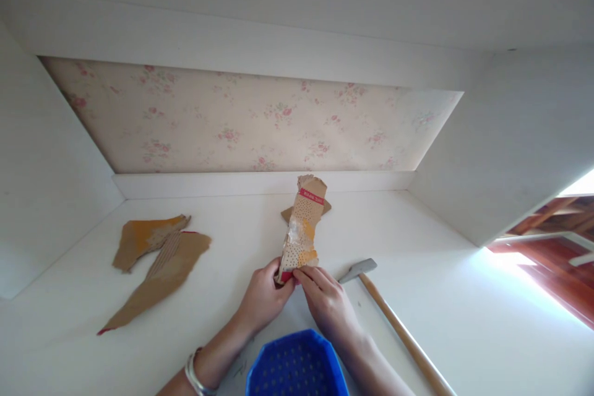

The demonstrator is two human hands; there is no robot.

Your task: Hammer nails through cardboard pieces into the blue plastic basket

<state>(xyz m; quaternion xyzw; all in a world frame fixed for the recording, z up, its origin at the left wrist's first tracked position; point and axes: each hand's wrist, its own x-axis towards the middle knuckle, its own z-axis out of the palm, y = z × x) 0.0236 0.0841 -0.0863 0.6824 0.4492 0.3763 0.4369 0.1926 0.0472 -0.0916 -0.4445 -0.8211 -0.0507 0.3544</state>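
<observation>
A torn strip of cardboard (304, 223), printed with dots, orange patches and red bands, stands out away from me between my two hands. My left hand (264, 296) is closed on its near left edge, with the thumb at the red end. Closed on the near right corner, my right hand (327, 297) pinches the same strip with its fingertips. Behind the strip lies a small brown cardboard scrap (287, 215), mostly covered. Just beyond my right hand rests a hammer-like tool with a flat grey metal head (358, 268) and a long wooden handle (403, 334).
A blue perforated plastic basket (297, 341) stands close to me, between my forearms. Torn cardboard pieces (174, 269) lie on the white surface (223, 229) at the left. White panels enclose the sides, and floral wallpaper (278, 117) covers the back.
</observation>
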